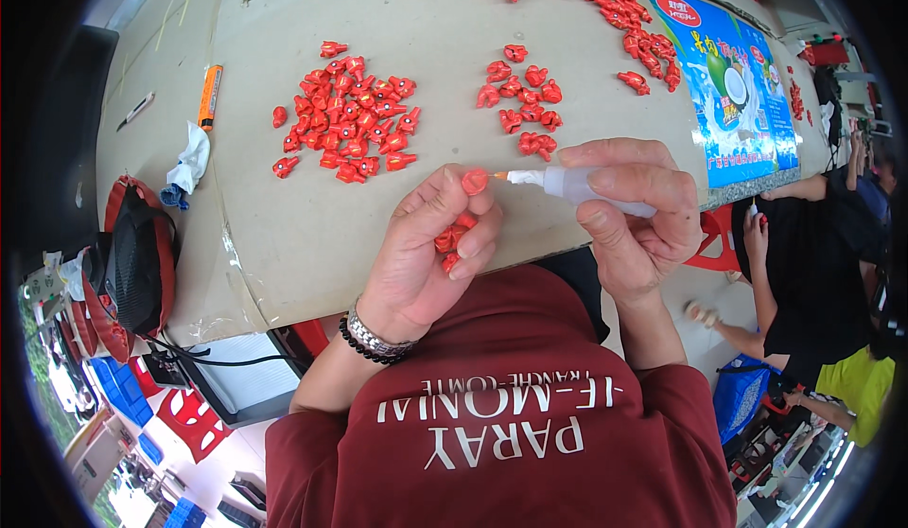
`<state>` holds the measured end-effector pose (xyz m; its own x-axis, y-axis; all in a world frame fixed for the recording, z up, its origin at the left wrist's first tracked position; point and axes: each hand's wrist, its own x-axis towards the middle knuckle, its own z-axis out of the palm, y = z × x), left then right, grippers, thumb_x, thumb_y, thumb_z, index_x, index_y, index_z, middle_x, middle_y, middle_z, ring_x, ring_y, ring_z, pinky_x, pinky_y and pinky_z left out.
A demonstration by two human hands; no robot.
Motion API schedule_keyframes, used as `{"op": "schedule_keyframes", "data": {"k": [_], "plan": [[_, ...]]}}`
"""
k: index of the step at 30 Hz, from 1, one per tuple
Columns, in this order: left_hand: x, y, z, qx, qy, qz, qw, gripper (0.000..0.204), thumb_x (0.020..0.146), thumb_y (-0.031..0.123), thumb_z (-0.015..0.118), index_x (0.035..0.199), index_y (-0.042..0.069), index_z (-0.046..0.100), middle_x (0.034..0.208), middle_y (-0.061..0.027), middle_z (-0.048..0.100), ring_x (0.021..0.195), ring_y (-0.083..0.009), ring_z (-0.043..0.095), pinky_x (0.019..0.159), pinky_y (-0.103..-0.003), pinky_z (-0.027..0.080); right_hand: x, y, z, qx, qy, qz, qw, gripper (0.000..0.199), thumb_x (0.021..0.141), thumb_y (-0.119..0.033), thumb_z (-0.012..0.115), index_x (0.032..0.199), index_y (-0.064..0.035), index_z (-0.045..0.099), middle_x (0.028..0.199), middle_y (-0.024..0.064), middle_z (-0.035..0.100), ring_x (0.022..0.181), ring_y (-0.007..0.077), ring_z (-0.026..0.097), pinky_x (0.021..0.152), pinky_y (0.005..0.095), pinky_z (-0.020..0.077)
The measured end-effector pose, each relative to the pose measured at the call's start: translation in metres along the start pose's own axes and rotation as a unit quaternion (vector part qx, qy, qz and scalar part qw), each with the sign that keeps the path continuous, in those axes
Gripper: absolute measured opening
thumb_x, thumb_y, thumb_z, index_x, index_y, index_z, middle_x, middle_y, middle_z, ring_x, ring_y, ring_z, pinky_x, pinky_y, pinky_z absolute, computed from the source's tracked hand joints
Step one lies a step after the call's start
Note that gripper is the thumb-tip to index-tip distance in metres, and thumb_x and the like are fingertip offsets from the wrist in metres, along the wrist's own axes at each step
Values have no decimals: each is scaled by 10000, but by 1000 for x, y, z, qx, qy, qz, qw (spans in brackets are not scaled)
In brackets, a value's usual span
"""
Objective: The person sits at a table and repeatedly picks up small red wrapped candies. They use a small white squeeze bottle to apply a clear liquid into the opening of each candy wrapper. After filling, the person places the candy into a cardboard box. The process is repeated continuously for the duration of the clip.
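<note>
The left hand point(430, 244) is pinching one small red plastic figure piece point(475, 182) between thumb and forefinger, lifting it above the table edge so its face is turning toward the nozzle, while the other fingers are curling around a few more red pieces point(451, 241) kept in the palm, probably as a ready supply. The right hand point(636, 216) is wrapping its fingers tightly around a small translucent squeeze bottle with a white nozzle point(567, 185), holding it level so the fine tip is almost touching the pinched piece. On the brown cardboard-covered table point(284, 225), two separate clusters of similar red pieces point(348, 121) point(522, 100) are lying well apart, likely sorted batches, with an orange marker pen point(210, 96) lying off to the left.
</note>
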<state>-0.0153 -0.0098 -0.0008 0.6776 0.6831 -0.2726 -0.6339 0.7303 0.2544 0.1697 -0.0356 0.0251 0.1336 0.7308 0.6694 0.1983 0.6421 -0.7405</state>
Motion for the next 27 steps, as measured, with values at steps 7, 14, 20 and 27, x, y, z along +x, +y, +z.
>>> {"op": "schedule_keyframes", "data": {"k": [7, 14, 20, 27], "plan": [[0, 0, 2, 9, -3, 6, 1000, 161, 963, 191, 482, 1002, 39, 520, 873, -35, 498, 591, -89, 414, 390, -188, 314, 0, 1, 0, -28, -10, -5, 1000, 216, 764, -7, 692, 947, 45, 587, 890, 180, 660, 827, 269, 638, 658, 308, 527], [1, 0, -1, 25, -11, 28, 999, 128, 945, 157, 514, 1029, 60, 507, 910, -56, 545, 584, -94, 431, 392, -189, 324, 1, -2, -1, -40, -14, -14, 999, 227, 752, 0, 701, 948, 34, 591, 893, 189, 658, 814, 268, 639, 638, 312, 529], [1, 2, 2, 76, 12, 64, 995, 127, 936, 128, 529, 1052, 86, 501, 918, -57, 582, 571, -89, 441, 400, -188, 317, 2, -3, -1, -23, -4, -30, 999, 238, 749, -9, 710, 947, 26, 583, 908, 223, 652, 797, 245, 641, 584, 276, 515], [0, 2, 1, 126, 14, 88, 988, 157, 926, 109, 553, 1068, 112, 487, 933, -31, 598, 546, -63, 433, 419, -183, 301, 2, -3, 0, -21, -12, -35, 999, 234, 749, -5, 711, 947, 15, 587, 907, 228, 652, 770, 225, 633, 539, 249, 482]]}}
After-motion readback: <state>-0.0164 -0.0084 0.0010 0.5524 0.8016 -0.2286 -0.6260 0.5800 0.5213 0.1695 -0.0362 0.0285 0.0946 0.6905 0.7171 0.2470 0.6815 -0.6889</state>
